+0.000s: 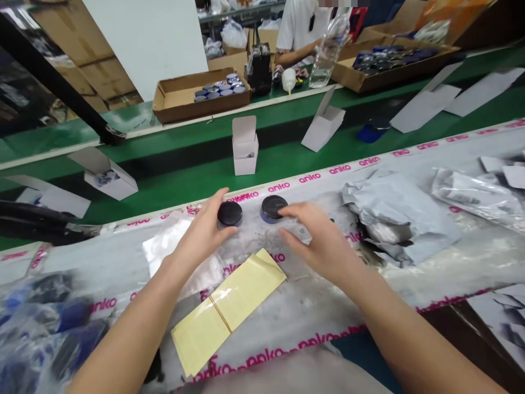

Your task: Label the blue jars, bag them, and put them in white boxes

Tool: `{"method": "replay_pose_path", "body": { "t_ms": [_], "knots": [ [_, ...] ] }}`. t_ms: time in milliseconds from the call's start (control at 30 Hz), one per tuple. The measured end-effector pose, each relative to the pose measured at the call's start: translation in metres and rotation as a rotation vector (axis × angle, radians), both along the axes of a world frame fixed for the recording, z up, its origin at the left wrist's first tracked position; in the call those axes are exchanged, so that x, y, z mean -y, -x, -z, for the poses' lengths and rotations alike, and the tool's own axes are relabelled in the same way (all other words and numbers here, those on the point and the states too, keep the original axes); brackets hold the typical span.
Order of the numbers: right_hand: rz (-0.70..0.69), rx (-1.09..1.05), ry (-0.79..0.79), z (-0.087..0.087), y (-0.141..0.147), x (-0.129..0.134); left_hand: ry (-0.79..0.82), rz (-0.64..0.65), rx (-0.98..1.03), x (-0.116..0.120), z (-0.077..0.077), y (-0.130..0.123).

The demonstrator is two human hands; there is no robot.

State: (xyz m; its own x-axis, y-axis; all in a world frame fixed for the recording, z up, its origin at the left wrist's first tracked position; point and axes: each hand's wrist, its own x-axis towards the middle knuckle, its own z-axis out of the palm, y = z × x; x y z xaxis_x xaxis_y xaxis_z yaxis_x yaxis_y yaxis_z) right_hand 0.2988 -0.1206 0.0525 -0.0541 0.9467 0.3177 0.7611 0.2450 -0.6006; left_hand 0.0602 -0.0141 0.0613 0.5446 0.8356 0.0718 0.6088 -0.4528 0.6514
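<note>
Glossy black lids (230, 213) on blue jars, shiny yellow paper (228, 312), crinkled grey plastic bag (406, 205), matt white card boxes (245, 150)

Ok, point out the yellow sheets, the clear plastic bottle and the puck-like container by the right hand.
Yellow sheets (241, 293): head view, upper face.
Clear bottle (325, 61): head view, body.
Container (274, 208): head view, black top.

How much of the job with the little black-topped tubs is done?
The left tub and right tub already look capped in black. The left hand and right hand are at them now. The middle white box holds something, but its flap is up, so closing it is probably left.
</note>
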Motion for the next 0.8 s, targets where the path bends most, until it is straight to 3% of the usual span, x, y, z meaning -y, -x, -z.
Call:
{"method": "replay_pose_path", "body": {
  "t_ms": [67,133,233,300,433,600,800],
  "knots": [
    [-0.064,-0.028,0.123,-0.001,0.005,0.018,-0.073,-0.041,-0.005,0.019,-0.006,0.007],
    [-0.153,-0.035,0.227,0.004,0.011,0.033,-0.039,0.013,-0.032,0.039,-0.008,0.012],
    [-0.169,-0.030,0.155,0.020,0.024,0.048,0.158,0.124,-0.073,0.066,0.003,0.010],
    [-0.135,-0.018,0.085,0.031,0.033,0.054,0.239,0.105,-0.039,0.076,0.014,0.006],
    [-0.075,-0.103,-0.007,0.045,0.047,0.060,0.315,0.139,0.101,0.076,0.027,0.004],
    [-0.066,-0.234,-0.088,0.046,0.052,0.062,0.342,0.251,0.134,0.070,0.027,0.009],
    [-0.051,-0.150,-0.101,0.042,0.052,0.064,0.338,0.224,0.107,0.074,0.023,0.007]
  ]
}}
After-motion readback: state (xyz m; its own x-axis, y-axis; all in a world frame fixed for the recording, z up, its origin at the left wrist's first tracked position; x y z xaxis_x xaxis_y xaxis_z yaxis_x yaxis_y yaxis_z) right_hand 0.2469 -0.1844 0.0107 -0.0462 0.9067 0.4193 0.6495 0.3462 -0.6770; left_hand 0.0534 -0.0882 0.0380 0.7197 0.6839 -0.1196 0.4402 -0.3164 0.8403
